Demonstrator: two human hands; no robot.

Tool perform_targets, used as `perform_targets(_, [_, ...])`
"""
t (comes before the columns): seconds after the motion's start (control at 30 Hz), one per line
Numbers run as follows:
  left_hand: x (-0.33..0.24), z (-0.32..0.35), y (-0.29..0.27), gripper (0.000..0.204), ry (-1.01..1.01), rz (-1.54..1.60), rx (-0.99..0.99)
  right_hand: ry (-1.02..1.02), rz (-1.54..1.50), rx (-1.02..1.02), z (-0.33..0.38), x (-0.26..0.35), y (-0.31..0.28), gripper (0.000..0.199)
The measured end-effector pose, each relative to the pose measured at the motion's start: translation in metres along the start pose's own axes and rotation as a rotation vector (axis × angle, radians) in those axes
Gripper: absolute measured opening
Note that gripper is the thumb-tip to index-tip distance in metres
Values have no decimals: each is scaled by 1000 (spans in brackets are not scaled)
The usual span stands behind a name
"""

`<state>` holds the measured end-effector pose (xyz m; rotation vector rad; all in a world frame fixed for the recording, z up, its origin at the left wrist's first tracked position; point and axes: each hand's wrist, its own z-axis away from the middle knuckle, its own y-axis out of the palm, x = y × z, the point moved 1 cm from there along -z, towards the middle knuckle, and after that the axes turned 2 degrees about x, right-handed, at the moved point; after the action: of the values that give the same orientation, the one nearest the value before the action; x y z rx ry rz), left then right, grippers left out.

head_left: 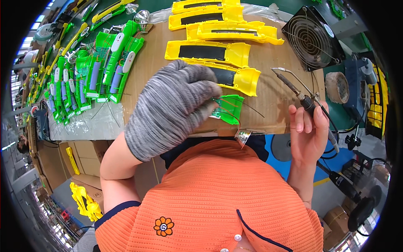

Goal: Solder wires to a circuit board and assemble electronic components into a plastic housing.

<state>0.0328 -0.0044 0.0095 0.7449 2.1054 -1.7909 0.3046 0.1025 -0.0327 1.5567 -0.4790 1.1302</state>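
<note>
**Gloved hand on a green casing half, soldering iron held off to the side**

Head view: the left hand [176, 107] wears a knitted glove of mottled grey yarn, soft and ribbed at the cuff. Its fingers are curled down and pinch the edge of a glossy green plastic casing half [228, 109], which lies on the brown cardboard sheet [273, 96] near its front edge, with thin red wires running across it. Just below the cardboard's edge, close to the casing, sits a small shiny cone-shaped metal reflector [243, 136].

The right hand [308, 130] is bare. Its fingers are wrapped closed around the dark handle of a soldering iron [300, 94], whose slim metal tip points up and to the left, well apart from the green piece. A black cord trails from the handle toward the lower right.

Behind the gloved hand lie several yellow moulded plastic shells [210, 51], long and flared at one end, each with a flat black rectangular panel set in the middle. To the left, a row of open green housings [98, 75] shows pale cylindrical cells and white oblong parts inside. At the upper right stands a square black fan [312, 38] with a round wire grille. The person's orange top is ribbed knit, with a small flower-shaped orange patch [163, 226] low on the chest.
</note>
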Motion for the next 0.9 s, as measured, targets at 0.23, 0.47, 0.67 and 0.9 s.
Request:
perform_targets(0.23, [-15, -24, 29, 19, 140, 192, -58, 20, -59, 38, -8, -13, 9, 9])
perform_targets(0.47, [18, 14, 9, 12, -213, -47, -425, 51, -62, 210, -18, -24, 19, 9])
perform_targets(0.67, [24, 16, 31, 11, -361, 215, -334, 64, 85, 305, -30, -30, 20, 12])
perform_targets(0.9, [23, -13, 22, 8, -180, 312, -35, 149, 205, 219, -27, -7, 7, 15])
